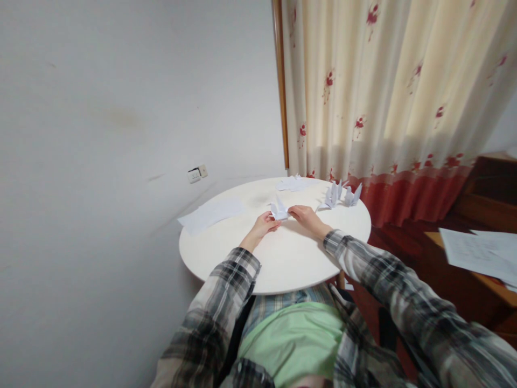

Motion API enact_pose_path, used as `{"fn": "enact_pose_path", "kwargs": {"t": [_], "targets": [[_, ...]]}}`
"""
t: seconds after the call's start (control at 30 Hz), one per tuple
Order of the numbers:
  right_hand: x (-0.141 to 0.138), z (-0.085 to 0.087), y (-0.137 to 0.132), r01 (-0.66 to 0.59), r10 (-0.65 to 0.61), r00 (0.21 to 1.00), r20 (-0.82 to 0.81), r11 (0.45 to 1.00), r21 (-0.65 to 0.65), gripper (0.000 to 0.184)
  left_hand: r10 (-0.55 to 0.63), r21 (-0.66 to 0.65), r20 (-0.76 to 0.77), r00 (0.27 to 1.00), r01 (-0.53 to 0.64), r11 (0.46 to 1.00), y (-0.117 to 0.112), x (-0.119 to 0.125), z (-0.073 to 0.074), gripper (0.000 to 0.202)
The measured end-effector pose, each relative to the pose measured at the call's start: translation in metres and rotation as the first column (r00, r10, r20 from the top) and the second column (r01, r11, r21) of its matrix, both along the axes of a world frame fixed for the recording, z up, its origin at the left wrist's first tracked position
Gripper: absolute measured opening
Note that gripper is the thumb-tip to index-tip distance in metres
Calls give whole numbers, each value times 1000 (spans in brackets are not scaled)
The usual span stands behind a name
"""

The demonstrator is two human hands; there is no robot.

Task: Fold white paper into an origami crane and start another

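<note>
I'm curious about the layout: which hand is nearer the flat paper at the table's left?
Left. The left hand is to the right of the flat paper; the right hand is farther right, at the right end of the folded paper.

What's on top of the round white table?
White paper at left, more paper at the far edge, folded figures at right; the left hand and right hand hold another folded figure. Tabletop beneath the papers is hidden.

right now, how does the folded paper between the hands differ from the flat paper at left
The folded paper has an upright point; the flat paper lies spread out. The folded paper is smaller than the flat paper. The left hand and right hand hold the folded paper; neither touches the flat paper. Both papers are white.
</note>
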State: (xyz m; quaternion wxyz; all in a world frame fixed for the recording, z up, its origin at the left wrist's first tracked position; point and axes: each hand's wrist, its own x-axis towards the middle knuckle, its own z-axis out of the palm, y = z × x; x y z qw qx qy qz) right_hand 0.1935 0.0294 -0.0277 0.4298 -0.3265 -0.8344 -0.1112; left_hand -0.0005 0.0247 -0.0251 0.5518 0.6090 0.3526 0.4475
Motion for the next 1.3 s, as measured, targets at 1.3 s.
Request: {"fn": "enact_pose_path", "kwargs": {"t": [1.3], "targets": [[1,-1,-2,14,-13,1000,-23,998,65,17,-36,-37,18,999,37,999,-3,1,1,36]]}}
